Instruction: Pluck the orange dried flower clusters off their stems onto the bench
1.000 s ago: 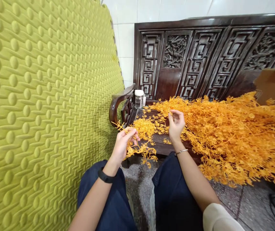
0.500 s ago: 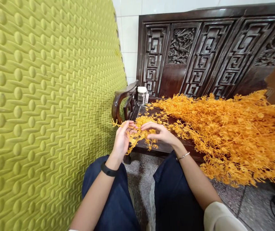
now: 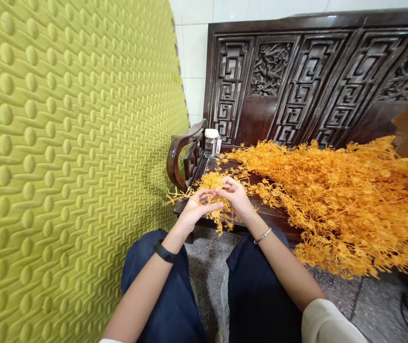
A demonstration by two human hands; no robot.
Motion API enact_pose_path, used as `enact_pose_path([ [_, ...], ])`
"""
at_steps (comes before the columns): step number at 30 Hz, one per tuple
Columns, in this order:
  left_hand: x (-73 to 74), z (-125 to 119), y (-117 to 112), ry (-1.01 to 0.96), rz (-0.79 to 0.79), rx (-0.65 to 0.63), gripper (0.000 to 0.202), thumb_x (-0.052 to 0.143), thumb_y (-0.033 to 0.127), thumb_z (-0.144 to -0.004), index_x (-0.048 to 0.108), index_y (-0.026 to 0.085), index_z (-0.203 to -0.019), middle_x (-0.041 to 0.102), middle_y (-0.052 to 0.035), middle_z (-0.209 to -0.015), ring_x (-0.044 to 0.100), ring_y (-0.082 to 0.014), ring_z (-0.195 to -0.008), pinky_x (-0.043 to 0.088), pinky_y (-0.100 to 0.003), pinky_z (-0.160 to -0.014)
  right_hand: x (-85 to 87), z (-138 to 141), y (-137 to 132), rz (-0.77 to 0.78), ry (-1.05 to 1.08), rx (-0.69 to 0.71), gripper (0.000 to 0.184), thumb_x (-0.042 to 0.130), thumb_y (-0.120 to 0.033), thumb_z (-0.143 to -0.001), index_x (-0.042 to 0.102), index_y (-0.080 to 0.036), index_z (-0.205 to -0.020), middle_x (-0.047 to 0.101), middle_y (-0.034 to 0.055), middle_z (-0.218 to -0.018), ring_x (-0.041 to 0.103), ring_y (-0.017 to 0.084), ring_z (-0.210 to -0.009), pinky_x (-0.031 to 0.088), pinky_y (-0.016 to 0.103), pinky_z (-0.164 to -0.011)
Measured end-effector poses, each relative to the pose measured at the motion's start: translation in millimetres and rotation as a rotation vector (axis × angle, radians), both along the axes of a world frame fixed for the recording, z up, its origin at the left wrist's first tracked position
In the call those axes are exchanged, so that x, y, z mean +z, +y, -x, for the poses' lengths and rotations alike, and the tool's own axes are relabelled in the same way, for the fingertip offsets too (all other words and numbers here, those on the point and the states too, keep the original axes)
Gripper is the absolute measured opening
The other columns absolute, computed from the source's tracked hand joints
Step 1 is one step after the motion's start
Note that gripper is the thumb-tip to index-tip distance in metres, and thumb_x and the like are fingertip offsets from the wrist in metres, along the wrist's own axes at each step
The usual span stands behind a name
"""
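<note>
Left hand [image 3: 194, 210] holds an orange sprig [image 3: 220, 221], right hand [image 3: 238, 197] angled inward, its grip unclear

Dark, glossy carved wooden bench [image 3: 259, 119] here, curvy armrest [image 3: 174, 159] and all. White-lidded clear jar [image 3: 210, 145] sits by that armrest, little white tag [image 3: 218, 146] right beside it. Lime-green foam mat [image 3: 82, 152] at left, white wall tiles [image 3: 194, 55] behind, speckled floor [image 3: 209, 262] below.

Bright, diffuse lighting. Glossy highlights on bench back [image 3: 261, 116] and armrest [image 3: 186, 136]; shadow on floor [image 3: 207, 262] below. Wide-angle stretching toward edges. Small label's [image 3: 218, 146] lettering barely resolved.
</note>
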State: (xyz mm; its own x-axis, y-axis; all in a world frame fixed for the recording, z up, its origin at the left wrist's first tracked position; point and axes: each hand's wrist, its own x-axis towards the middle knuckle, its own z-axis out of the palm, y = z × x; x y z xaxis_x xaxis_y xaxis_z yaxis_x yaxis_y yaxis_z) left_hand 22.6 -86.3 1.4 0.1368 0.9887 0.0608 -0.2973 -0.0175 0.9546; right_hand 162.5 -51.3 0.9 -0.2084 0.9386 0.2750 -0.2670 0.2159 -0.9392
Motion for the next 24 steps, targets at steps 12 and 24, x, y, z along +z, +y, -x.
enact_pose_path([
  [12, -10.3, -10.7, 6.8, 0.039, 0.006, 0.036, 0.038, 0.076, 0.026, -0.059, 0.063, 0.017, -0.093, 0.059, 0.0051, -0.061, 0.053, -0.0093, -0.062, 0.041, -0.025, -0.071, -1.5, 2.7, -3.2, -0.022, -0.028, -0.089, 0.024, 0.078, -0.038, -0.058, 0.062, -0.020, -0.066, 0.062, 0.0014, -0.086, 0.055, 0.016, -0.086, 0.043, 0.030, -0.081],
  [24, -3.6, -9.2, 0.8, 0.094, -0.161, 0.010, 0.019, 0.068, 0.033, -0.069, 0.066, 0.016, -0.062, 0.063, -0.0015, -0.070, 0.055, -0.0161, -0.077, 0.040, -0.030, -0.084, 6.3, 0.8, -8.1, 0.011, -0.005, -0.092, 0.020, 0.077, -0.033, -0.057, 0.063, -0.019, -0.062, 0.064, 0.0018, -0.081, 0.057, 0.016, -0.078, 0.046, 0.030, -0.075],
])
